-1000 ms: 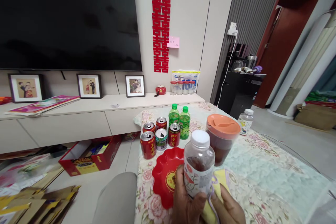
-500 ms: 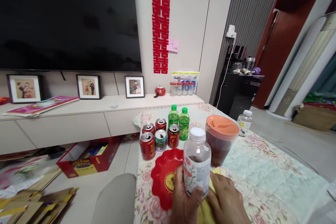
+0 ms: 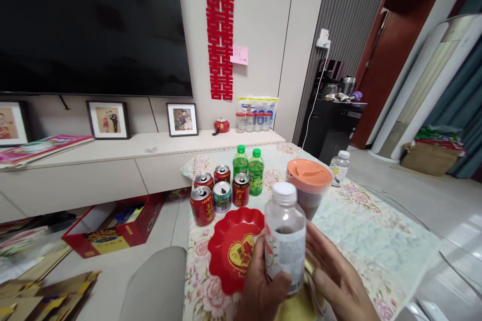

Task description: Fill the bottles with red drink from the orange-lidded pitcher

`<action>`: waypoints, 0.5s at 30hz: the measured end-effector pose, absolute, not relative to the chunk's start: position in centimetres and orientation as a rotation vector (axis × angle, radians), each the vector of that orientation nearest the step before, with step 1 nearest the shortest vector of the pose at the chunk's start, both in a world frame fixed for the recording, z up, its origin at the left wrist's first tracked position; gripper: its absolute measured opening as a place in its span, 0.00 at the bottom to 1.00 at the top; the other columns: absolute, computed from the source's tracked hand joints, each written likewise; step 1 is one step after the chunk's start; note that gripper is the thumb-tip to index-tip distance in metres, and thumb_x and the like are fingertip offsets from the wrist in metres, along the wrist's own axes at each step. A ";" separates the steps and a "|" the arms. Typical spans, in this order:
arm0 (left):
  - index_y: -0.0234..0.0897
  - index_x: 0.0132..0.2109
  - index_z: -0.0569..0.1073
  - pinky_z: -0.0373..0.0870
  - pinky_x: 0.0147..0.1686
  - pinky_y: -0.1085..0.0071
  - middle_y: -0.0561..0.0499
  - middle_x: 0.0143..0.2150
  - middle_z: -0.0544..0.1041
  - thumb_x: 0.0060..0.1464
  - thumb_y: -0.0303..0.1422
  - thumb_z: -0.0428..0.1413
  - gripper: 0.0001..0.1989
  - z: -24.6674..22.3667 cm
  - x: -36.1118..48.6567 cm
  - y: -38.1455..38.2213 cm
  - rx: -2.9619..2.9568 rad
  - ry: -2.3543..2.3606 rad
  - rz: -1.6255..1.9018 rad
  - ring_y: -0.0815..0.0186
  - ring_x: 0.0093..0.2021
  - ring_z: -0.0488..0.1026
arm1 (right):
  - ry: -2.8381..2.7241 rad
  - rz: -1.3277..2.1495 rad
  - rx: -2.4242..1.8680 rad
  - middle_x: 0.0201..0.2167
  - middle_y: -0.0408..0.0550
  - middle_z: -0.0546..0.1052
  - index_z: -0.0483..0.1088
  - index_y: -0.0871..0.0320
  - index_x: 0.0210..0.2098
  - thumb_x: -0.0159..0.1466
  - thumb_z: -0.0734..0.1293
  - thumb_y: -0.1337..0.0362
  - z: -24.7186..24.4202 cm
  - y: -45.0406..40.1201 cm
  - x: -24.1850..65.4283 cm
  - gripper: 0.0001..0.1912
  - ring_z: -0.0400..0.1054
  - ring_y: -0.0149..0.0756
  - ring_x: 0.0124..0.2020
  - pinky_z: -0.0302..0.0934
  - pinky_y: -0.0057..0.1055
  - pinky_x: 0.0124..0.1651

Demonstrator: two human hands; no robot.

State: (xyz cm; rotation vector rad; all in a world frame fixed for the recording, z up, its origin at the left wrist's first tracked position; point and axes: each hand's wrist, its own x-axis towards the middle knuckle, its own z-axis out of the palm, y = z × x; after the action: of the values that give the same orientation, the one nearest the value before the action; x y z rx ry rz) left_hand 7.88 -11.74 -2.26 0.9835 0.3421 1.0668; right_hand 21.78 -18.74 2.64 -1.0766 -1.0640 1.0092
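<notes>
My left hand [image 3: 263,281] is wrapped round a clear plastic bottle [image 3: 285,235] with a white cap and a printed label, held upright above the table edge. My right hand [image 3: 333,271] is just right of the bottle, its fingers bent over a yellow cloth [image 3: 301,303] that hangs below and behind the bottle. Left of the bottle a red scalloped plate [image 3: 226,248] lies on the flowered tablecloth [image 3: 376,225]. Behind the bottle stands a pitcher [image 3: 309,185] with an orange lid.
Several drink cans [image 3: 203,205] and two green bottles [image 3: 256,173] stand at the table's back left. Another white-capped bottle [image 3: 339,168] is at the back right. A grey stool [image 3: 156,286] and a red box [image 3: 113,225] are to the left.
The view has shifted slightly to the right. My right hand has turned, its fingers rising beside the bottle, with the cloth still under it. The bottle stays in my left hand.
</notes>
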 end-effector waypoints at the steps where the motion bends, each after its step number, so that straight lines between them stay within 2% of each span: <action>1: 0.39 0.62 0.65 0.71 0.55 0.54 0.39 0.56 0.78 0.47 0.51 0.68 0.41 -1.9 7.8 -11.9 1.011 0.333 1.014 0.46 0.56 0.75 | -1.062 0.993 -1.083 0.70 0.55 0.62 0.59 0.49 0.71 0.62 0.72 0.48 3.0 -18.6 21.5 0.41 0.57 0.55 0.70 0.58 0.48 0.68; 3: 0.40 0.60 0.67 0.73 0.51 0.55 0.43 0.50 0.80 0.48 0.51 0.68 0.37 -1.4 7.9 -12.2 1.062 0.314 0.917 0.49 0.51 0.77 | -1.041 0.965 -1.104 0.67 0.58 0.67 0.62 0.52 0.69 0.58 0.75 0.47 3.5 -18.5 20.9 0.44 0.62 0.56 0.67 0.62 0.46 0.64; 5: 0.40 0.60 0.67 0.73 0.50 0.55 0.43 0.49 0.80 0.49 0.51 0.66 0.36 -1.3 8.2 -12.3 1.091 0.274 0.868 0.50 0.49 0.78 | -1.001 0.944 -1.108 0.62 0.58 0.73 0.65 0.54 0.66 0.55 0.77 0.47 3.8 -18.7 20.6 0.44 0.69 0.57 0.61 0.67 0.44 0.59; 9: 0.42 0.67 0.60 0.72 0.53 0.54 0.38 0.60 0.74 0.46 0.56 0.65 0.47 -3.0 8.9 -12.3 1.168 0.237 0.851 0.48 0.56 0.75 | -0.961 0.879 -1.085 0.52 0.59 0.80 0.71 0.57 0.59 0.55 0.77 0.51 3.7 -20.2 21.9 0.36 0.76 0.57 0.51 0.73 0.43 0.49; 10: 0.44 0.67 0.59 0.72 0.54 0.56 0.39 0.61 0.73 0.48 0.54 0.65 0.45 -3.9 9.1 -12.3 1.244 0.301 0.849 0.51 0.56 0.74 | -0.920 0.839 -1.086 0.50 0.59 0.80 0.72 0.57 0.58 0.56 0.76 0.52 3.7 -20.7 22.6 0.33 0.77 0.57 0.49 0.73 0.44 0.48; 12: 0.45 0.64 0.65 0.73 0.51 0.60 0.42 0.58 0.75 0.56 0.52 0.60 0.33 -5.8 9.5 -12.3 1.395 0.408 0.829 0.56 0.53 0.75 | -0.772 0.701 -1.106 0.47 0.58 0.81 0.72 0.56 0.57 0.57 0.75 0.53 3.8 -21.4 24.7 0.31 0.77 0.56 0.47 0.74 0.45 0.45; 14: 0.43 0.58 0.72 0.74 0.45 0.64 0.44 0.52 0.77 0.53 0.52 0.62 0.30 -7.9 10.1 -12.4 1.475 0.418 0.824 0.58 0.48 0.76 | -0.697 0.537 -1.142 0.45 0.58 0.82 0.71 0.57 0.56 0.54 0.77 0.55 4.1 -21.3 27.3 0.32 0.77 0.56 0.45 0.74 0.45 0.43; 15: 0.43 0.56 0.73 0.73 0.42 0.66 0.45 0.49 0.78 0.54 0.56 0.59 0.30 -8.9 10.4 -12.3 1.649 0.411 0.876 0.59 0.46 0.75 | -0.673 0.443 -1.172 0.44 0.58 0.81 0.72 0.57 0.55 0.53 0.78 0.55 4.2 -21.0 28.8 0.32 0.77 0.56 0.45 0.74 0.44 0.43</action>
State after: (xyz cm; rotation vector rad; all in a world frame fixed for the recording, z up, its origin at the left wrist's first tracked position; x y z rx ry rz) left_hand 10.42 -12.35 -8.92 1.6489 0.4115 0.8764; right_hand 28.79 -20.99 4.18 -1.1723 -0.6727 0.4431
